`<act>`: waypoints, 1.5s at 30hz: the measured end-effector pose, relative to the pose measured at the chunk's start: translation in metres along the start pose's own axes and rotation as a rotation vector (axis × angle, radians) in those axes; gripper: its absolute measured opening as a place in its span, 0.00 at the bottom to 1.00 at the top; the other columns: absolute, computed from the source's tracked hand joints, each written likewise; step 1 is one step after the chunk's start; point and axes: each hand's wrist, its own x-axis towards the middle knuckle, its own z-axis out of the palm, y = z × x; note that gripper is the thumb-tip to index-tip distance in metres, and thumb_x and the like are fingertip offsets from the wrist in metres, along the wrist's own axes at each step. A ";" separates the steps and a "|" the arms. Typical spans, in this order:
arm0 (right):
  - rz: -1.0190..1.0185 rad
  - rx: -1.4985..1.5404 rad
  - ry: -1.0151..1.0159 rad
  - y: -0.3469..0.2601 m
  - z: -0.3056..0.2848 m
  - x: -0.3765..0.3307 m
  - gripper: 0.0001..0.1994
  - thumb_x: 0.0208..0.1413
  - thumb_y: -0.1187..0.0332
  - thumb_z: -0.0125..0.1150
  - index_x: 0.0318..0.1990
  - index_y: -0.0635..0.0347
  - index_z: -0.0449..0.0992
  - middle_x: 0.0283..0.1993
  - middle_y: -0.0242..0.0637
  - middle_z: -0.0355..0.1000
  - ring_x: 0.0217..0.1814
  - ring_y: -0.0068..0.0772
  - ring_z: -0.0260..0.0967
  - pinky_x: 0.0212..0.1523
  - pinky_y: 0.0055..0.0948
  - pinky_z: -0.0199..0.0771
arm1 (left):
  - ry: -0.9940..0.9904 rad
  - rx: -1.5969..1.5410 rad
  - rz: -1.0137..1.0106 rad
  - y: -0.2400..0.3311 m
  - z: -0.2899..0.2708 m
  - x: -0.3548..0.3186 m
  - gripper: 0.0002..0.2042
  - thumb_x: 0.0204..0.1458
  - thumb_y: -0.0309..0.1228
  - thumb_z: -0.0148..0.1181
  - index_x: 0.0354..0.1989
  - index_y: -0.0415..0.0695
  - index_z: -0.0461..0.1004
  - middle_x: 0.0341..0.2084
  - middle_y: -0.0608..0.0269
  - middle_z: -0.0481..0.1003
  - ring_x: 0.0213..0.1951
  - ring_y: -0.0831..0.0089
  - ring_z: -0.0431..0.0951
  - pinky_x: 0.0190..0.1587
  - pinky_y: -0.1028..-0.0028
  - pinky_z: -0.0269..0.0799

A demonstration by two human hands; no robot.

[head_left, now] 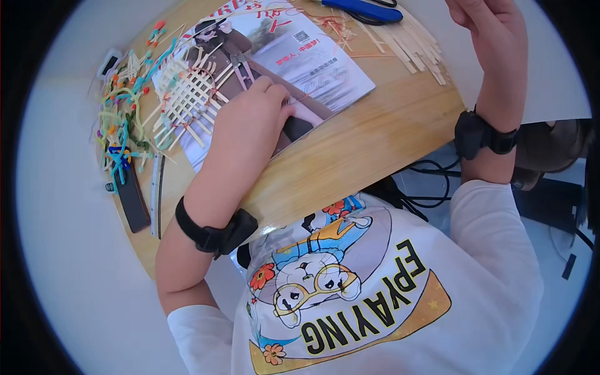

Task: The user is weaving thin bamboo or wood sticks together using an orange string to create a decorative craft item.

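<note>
A lattice of pale flat sticks (pixel 190 94), woven crosswise with loose ends sticking out, lies on a magazine (pixel 337 75) on the wooden table. My left hand (pixel 253 112) rests on the magazine just right of the lattice, its fingers curled and closed. A thin orange strand shows near its thumb, but whether the fingers grip it is hidden. My right hand (pixel 490 15) is raised at the top right beyond the table's edge. Its fingers look pinched together, cut off partly by the picture's edge, so what they hold cannot be seen.
Colourful cords and beads (pixel 125 119) are heaped along the table's left side. Below them lie a dark bar (pixel 133 203) and a ruler (pixel 157 197). At the back are a blue-handled tool (pixel 369 10), loose flat sticks (pixel 412 47) and tangled orange strands (pixel 334 26). Black cables (pixel 437 181) hang beyond the table's edge.
</note>
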 end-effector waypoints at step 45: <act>0.048 0.088 -0.094 -0.007 0.021 0.003 0.06 0.55 0.69 0.55 0.32 0.63 0.70 0.18 0.25 0.63 0.18 0.11 0.54 0.18 0.11 0.51 | 0.375 -0.193 -0.569 -0.093 -0.099 -0.100 0.11 0.54 0.31 0.53 0.44 0.41 0.71 0.22 0.73 0.67 0.20 0.89 0.60 0.21 0.87 0.55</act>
